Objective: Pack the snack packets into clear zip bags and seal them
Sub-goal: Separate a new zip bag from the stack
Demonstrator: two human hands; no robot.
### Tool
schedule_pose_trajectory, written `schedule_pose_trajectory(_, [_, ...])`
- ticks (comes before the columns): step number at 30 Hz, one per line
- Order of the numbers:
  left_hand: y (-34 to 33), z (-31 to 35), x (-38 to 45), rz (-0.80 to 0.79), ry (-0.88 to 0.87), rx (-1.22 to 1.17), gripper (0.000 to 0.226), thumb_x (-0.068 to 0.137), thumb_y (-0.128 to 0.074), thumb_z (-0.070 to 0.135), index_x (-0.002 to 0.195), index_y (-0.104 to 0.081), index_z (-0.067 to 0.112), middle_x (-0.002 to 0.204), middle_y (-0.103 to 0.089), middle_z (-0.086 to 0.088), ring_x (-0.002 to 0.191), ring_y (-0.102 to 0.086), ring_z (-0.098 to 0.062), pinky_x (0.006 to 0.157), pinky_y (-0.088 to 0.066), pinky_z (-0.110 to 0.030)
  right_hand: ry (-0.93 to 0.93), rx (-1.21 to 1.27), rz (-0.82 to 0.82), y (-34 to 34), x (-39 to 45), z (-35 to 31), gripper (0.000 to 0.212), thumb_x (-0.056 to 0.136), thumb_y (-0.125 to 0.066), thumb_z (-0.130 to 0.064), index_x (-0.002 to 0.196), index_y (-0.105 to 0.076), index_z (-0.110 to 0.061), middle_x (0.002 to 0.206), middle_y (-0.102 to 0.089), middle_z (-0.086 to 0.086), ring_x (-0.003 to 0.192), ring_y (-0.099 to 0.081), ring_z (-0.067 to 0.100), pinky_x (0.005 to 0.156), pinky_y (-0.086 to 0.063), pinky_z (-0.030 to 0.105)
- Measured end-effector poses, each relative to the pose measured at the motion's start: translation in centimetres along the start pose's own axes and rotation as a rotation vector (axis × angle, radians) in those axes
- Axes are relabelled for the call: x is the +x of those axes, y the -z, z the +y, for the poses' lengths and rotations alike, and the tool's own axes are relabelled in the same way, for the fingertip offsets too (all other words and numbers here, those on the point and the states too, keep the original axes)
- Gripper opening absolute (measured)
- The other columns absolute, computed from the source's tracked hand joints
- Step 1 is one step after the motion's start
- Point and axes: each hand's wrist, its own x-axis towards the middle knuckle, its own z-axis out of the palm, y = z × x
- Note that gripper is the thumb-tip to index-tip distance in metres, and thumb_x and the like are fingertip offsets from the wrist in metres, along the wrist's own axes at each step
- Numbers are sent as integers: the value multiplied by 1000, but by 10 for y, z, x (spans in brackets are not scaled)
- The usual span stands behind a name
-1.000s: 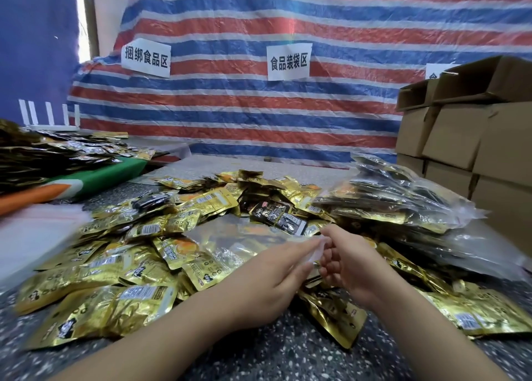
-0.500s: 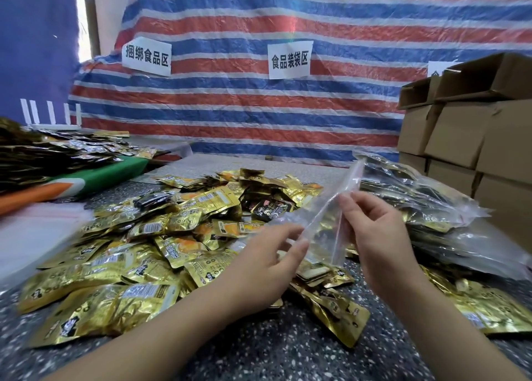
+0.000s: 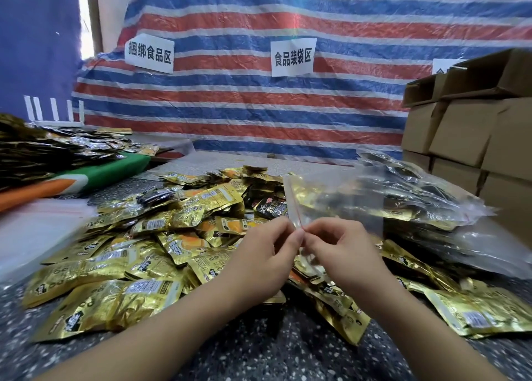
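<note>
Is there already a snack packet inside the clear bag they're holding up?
No, the clear zip bag pinched by the left hand and right hand looks empty.

Two bare forearms, left hand (image 3: 259, 261) and right hand (image 3: 344, 254) (no sleeves, rings or gloves)

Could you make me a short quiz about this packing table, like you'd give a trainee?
1. True or false: the clear zip bag held up over the pile already has snack packets inside.
2. Which hands pinch the bag's zip edge? A) only the left hand B) only the right hand C) both
3. Fill in: the stacked cardboard boxes stand on the person's ____ side.

Key:
1. False; it looks empty, and the gold snack packets only show through it from behind.
2. C; the fingertips of both meet at the red-lined zip edge.
3. Right, behind the heap of filled bags.
</note>
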Motion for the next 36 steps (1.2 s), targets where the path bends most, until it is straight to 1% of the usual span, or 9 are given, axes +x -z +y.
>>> schedule_pose_trajectory(4, [0, -1, 0, -25, 6, 18, 25, 101, -52, 26, 82, -60, 11, 70, -59, -7, 59, -46, -8, 58, -42, -38, -152, 192, -111, 5, 1, -1, 13, 92, -68, -13, 87, -79, -16, 78, -75, 1, 72, -69, 7, 62, -52, 19])
schedule_pose_trajectory(7, [-1, -1, 0, -35, 2, 64, 29, 101, -51, 28, 79, -57, 10, 71, -58, -8, 60, -47, -12, 60, -42, -37, -166, 229, -64, 5, 1, -1, 15, 92, -68, -11, 82, -78, -16, 77, -75, 2, 71, -69, 8, 61, -53, 20])
schedule_pose_trajectory(12, [0, 1, -1, -91, -27, 77, 30, 104, -43, 24, 76, -48, 13, 68, -48, 4, 61, -40, -6, 57, -33, -27, -157, 277, -100, 4, -1, -2, 14, 92, -67, -10, 82, -76, -12, 68, -71, -2, 64, -65, 4, 57, -49, 18])
schedule_pose_trajectory(20, [4, 2, -3, -222, -74, 314, 32, 94, -48, 53, 97, -53, 21, 88, -55, 11, 80, -48, -5, 71, -42, -24, -216, 347, -157, 7, -2, -1, 13, 89, -69, -11, 79, -75, -6, 65, -69, 2, 56, -62, 7, 52, -47, 17])
schedule_pose_trajectory(25, [5, 1, -2, -208, -97, 309, 29, 96, -55, 41, 90, -55, 13, 85, -58, 2, 77, -49, -12, 69, -42, -31, -258, 378, -205, 7, -3, 1, 16, 73, -77, -27, 73, -76, -11, 69, -69, 5, 59, -63, 8, 52, -48, 18])
schedule_pose_trajectory(28, [9, 1, 0, -239, -114, 198, 16, 96, -59, 21, 82, -55, 19, 76, -56, 7, 70, -49, -3, 60, -38, -18, -273, 365, -215, 8, -2, 2, 24, 63, -79, -35, 71, -75, -13, 77, -72, 11, 69, -67, 14, 54, -50, 20])
schedule_pose_trajectory(30, [10, 2, 0, -256, -99, 145, 23, 95, -59, 11, 78, -54, 24, 72, -53, 13, 65, -47, 3, 59, -35, -13, -268, 331, -218, 9, -1, 3, 23, 65, -79, -37, 68, -75, -15, 78, -72, 13, 69, -66, 14, 54, -50, 21])
schedule_pose_trajectory(33, [8, 1, 2, -240, -15, 49, 16, 97, -57, 9, 81, -62, 13, 68, -57, 7, 59, -46, 2, 57, -37, -14, -266, 311, -175, 10, -1, 2, 27, 68, -77, -40, 62, -71, -14, 68, -71, 10, 61, -66, 13, 50, -49, 20])
schedule_pose_trajectory(36, [11, -4, 6, -186, 128, 14, 25, 102, -50, 21, 84, -60, 8, 57, -51, 12, 46, -45, 3, 49, -37, -16, -224, 156, 50, 14, 4, 7, 34, 84, -74, -27, 59, -58, -11, 51, -61, 5, 48, -63, 13, 43, -45, 22])
